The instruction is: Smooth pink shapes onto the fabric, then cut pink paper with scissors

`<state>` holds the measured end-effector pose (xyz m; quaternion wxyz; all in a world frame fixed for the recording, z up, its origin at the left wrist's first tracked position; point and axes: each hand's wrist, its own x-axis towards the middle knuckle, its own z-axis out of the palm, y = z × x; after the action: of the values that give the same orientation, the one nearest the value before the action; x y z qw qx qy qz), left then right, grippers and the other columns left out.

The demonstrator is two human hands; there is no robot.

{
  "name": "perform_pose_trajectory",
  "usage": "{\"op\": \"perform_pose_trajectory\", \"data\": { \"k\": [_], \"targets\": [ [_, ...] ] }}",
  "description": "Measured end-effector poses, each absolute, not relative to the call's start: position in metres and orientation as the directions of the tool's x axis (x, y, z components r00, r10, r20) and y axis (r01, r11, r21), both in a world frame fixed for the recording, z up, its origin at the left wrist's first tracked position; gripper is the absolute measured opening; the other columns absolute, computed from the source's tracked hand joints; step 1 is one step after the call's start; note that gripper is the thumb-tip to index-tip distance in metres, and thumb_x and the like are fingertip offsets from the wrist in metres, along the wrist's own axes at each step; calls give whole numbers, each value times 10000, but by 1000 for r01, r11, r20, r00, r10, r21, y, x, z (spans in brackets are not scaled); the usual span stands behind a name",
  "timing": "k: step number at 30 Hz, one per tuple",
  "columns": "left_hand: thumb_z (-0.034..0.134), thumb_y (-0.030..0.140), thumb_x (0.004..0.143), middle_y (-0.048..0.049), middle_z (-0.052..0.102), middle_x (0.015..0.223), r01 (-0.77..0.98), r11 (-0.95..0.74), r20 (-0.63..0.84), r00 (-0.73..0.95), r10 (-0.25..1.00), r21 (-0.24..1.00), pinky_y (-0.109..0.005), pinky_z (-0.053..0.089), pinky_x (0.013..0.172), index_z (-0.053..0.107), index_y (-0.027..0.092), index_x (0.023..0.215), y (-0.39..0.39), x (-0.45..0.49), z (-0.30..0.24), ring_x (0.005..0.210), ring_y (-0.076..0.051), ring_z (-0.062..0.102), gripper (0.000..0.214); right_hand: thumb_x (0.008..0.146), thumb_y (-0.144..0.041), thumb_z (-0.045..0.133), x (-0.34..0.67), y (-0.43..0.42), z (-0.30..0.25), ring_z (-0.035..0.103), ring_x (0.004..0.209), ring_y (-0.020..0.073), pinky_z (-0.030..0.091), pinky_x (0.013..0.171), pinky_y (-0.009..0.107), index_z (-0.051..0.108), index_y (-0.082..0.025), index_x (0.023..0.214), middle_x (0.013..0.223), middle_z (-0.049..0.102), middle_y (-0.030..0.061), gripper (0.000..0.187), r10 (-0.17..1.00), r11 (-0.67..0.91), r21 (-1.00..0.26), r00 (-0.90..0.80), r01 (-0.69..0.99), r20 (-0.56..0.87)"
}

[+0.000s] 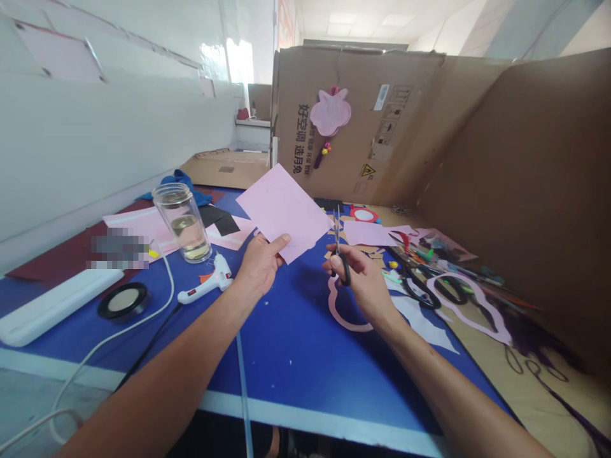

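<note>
Head camera shows me the left hand (261, 266) pinching pink paper (284, 207) above the blue worktop (296, 356), the right hand (365, 277) curled round scissors (338, 234) near its right corner. Far cardboard (360, 124) reads 好空调 选月兔; a white wall (119, 121) stands left.

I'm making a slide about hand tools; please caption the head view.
Left hand holding a flat pink paper sheet, right hand holding black-handled metal scissors, above a blue tabletop.
</note>
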<state>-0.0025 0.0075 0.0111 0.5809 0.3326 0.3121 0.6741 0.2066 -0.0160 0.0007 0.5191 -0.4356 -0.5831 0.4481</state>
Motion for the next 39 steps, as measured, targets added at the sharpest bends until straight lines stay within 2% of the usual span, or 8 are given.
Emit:
{"op": "perform_pose_trajectory", "data": {
  "k": [7, 21, 28, 39],
  "targets": [
    [942, 179, 765, -139, 886, 1121, -560, -119, 79, -96, 992, 820, -449, 692, 952, 828, 163, 1122, 10, -2, 7, 1151, -343, 827, 375, 817, -689, 872, 209, -17, 2, 745, 872, 270, 559, 674, 351, 796, -220, 1217, 912, 795, 72, 621, 973, 222, -973, -75, 67, 217],
    [959, 242, 754, -146, 870, 1194, -556, -96, 62, -80, 995, 825, -482, 662, 986, 808, 178, 1187, 7, -3, 2, 1206, -355, 804, 464, 807, -695, 903, 214, -15, -1, 760, 844, 266, 573, 651, 352, 811, -252, 1187, 935, 822, 69, 591, 974, 225, -971, -21, 81, 224],
    [977, 237, 741, -160, 872, 1175, -558, -83, 60, -59, 996, 826, -499, 665, 1001, 815, 171, 1082, 7, -2, 1, 1218, -378, 802, 383, 829, -711, 880, 217, -11, 0, 739, 829, 270, 539, 608, 348, 817, -246, 1187, 962, 829, 94, 591, 967, 253, -963, 15, 93, 255],
    [1015, 276, 705, -155, 879, 1125, -567, -75, 29, -90, 996, 820, -465, 680, 918, 825, 168, 1061, 10, -6, 1, 1146, -364, 822, 417, 818, -693, 889, 214, -7, -2, 704, 798, 240, 517, 597, 325, 809, -230, 1180, 920, 789, 70, 594, 973, 231, -971, 15, 60, 232]
  ]
}}
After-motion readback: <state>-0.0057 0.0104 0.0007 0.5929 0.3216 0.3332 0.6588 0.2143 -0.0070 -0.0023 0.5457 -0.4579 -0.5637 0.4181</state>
